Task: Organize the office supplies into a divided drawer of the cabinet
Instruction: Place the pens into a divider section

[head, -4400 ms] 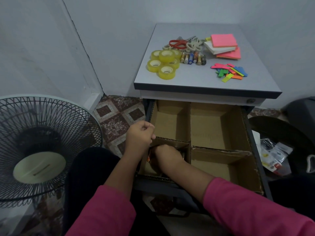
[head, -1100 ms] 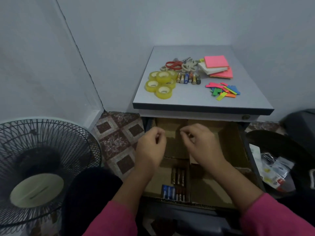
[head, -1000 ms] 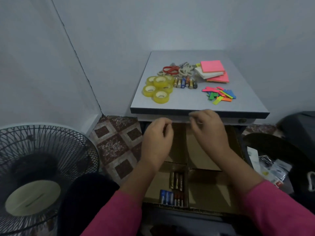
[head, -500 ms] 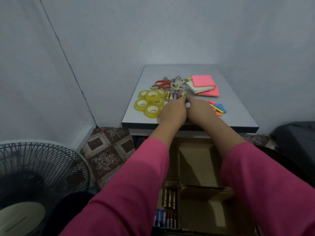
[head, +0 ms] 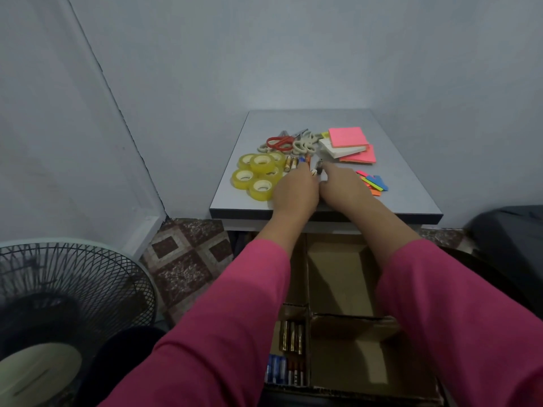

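Note:
On the grey cabinet top (head: 405,186) a few loose batteries (head: 291,163) lie in a row. My left hand (head: 296,190) curls over their right end, with one battery end showing at its fingertips. My right hand (head: 342,186) rests beside it, its index finger touching another battery (head: 319,165); whether it grips is hidden. Below, the open drawer's cardboard dividers (head: 338,277) show between my pink sleeves. Its front-left compartment holds several batteries (head: 291,336).
Yellow tape rolls (head: 258,171) sit left of my hands, with scissors (head: 279,142) behind them. Pink and white sticky-note pads (head: 348,138) and coloured page flags (head: 374,183) lie to the right. A floor fan (head: 58,304) stands low left, a dark bag (head: 511,230) at right.
Both hands left the drawer, where batteries now lie, rose to the cabinet top and came down on the loose batteries. My head tilted up with them.

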A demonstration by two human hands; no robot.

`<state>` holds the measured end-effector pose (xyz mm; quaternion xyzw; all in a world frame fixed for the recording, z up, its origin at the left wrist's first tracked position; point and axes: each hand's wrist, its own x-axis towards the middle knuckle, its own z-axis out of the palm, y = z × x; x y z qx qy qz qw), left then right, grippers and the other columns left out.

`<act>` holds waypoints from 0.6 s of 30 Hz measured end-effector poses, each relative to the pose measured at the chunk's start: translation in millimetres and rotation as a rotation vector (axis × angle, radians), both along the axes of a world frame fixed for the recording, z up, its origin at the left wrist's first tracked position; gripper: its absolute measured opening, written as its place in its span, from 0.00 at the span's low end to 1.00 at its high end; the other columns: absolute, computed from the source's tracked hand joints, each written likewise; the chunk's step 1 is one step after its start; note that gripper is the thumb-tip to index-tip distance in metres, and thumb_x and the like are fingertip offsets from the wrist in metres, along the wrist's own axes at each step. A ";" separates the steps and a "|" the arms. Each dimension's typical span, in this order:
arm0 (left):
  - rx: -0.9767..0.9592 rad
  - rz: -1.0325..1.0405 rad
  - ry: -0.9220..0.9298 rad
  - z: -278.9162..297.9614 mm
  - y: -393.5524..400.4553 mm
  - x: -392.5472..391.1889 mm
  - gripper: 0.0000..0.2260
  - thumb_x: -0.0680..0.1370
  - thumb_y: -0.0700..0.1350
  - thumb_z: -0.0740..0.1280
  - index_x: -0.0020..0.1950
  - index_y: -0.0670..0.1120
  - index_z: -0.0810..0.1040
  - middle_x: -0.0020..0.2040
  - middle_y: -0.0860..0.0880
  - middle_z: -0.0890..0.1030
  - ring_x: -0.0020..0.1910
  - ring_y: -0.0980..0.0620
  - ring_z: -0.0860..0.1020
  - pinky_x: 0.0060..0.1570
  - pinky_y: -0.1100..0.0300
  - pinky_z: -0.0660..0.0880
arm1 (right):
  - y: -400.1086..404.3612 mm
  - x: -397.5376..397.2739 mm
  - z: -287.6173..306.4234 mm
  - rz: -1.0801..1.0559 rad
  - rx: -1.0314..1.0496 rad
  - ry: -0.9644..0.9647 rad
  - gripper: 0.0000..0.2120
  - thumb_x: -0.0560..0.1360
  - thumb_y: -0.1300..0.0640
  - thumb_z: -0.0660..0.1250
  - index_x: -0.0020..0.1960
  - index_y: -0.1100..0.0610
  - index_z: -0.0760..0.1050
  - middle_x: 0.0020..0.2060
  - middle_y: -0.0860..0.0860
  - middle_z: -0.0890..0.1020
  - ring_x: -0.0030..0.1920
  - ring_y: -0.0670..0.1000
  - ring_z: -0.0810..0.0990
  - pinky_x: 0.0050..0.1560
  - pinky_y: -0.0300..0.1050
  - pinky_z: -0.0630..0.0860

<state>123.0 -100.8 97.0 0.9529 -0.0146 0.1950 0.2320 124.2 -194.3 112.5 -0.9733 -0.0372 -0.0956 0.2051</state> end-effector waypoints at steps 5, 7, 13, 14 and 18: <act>0.032 0.021 -0.038 -2.6 -1.0 -3.8 0.09 0.81 0.45 0.60 0.56 0.43 0.76 0.51 0.44 0.80 0.47 0.46 0.78 0.36 0.58 0.67 | 0.9 6.4 1.0 -0.021 -0.060 0.032 0.17 0.79 0.57 0.58 0.67 0.57 0.69 0.58 0.60 0.77 0.56 0.58 0.76 0.48 0.48 0.71; -0.003 0.024 -0.058 -2.0 0.3 -5.7 0.09 0.81 0.45 0.60 0.56 0.43 0.76 0.51 0.44 0.80 0.47 0.46 0.78 0.36 0.58 0.67 | 1.6 4.9 -0.9 -0.022 -0.051 0.006 0.17 0.79 0.57 0.58 0.67 0.58 0.68 0.56 0.60 0.78 0.54 0.58 0.77 0.47 0.49 0.72; -0.019 0.033 -0.113 -4.5 2.0 -16.6 0.12 0.82 0.47 0.58 0.59 0.42 0.75 0.53 0.44 0.79 0.49 0.46 0.78 0.38 0.58 0.66 | -0.4 9.6 1.2 0.054 -0.098 0.028 0.24 0.79 0.57 0.57 0.74 0.53 0.60 0.59 0.62 0.76 0.58 0.59 0.76 0.53 0.52 0.74; -0.016 0.034 -0.119 -4.9 2.3 -17.6 0.13 0.82 0.48 0.58 0.59 0.41 0.75 0.53 0.44 0.79 0.49 0.46 0.78 0.37 0.58 0.66 | -0.1 12.4 1.7 0.065 -0.129 0.049 0.24 0.79 0.56 0.57 0.74 0.52 0.59 0.59 0.62 0.76 0.57 0.59 0.75 0.52 0.52 0.73; -0.035 0.047 -0.113 -4.8 3.1 -19.0 0.12 0.82 0.49 0.59 0.58 0.42 0.74 0.52 0.44 0.79 0.49 0.46 0.78 0.37 0.58 0.67 | 3.2 17.0 3.4 0.055 -0.217 0.095 0.23 0.80 0.55 0.57 0.74 0.52 0.60 0.58 0.61 0.76 0.57 0.58 0.75 0.53 0.51 0.73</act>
